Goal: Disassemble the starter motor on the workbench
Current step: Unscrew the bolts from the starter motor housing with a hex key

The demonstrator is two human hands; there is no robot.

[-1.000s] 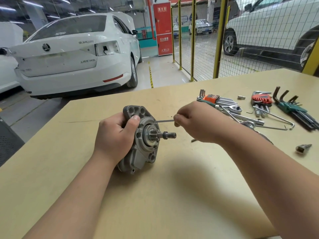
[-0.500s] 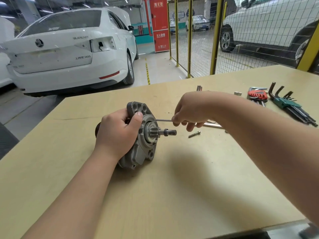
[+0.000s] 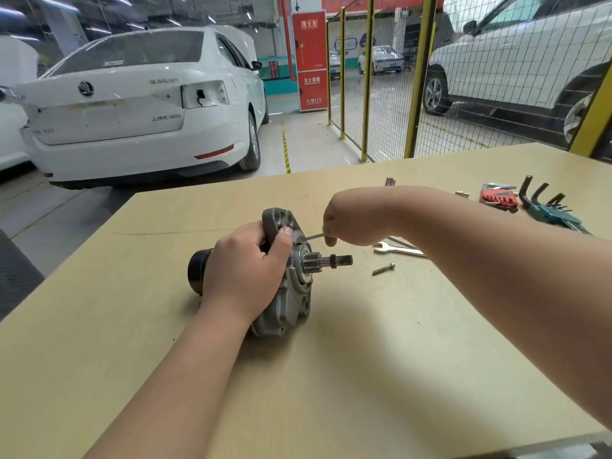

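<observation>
Grey cast metal, the starter motor (image 3: 291, 293) lies on its side near the middle of the pale wooden workbench (image 3: 364, 376). Its toothed shaft (image 3: 331, 260) points to 3 o'clock and its black end (image 3: 198, 273) to 9 o'clock. The left hand (image 3: 245, 270) grips its body, with the thumb pressed on the flange. The right hand (image 3: 347, 217), at 1 o'clock from the motor, pinches a thin hex key (image 3: 314, 236) whose tip meets the flange just above the shaft. A loose bolt (image 3: 383, 269) lies at 3 o'clock, near the shaft but apart from it. A spanner (image 3: 397, 250) lies at 2 o'clock, partly under the right forearm. Farther out that way lie a red key set (image 3: 498, 198) and a green key set (image 3: 549, 212). A white car (image 3: 132, 111) stands at 11 o'clock beyond the bench.
</observation>
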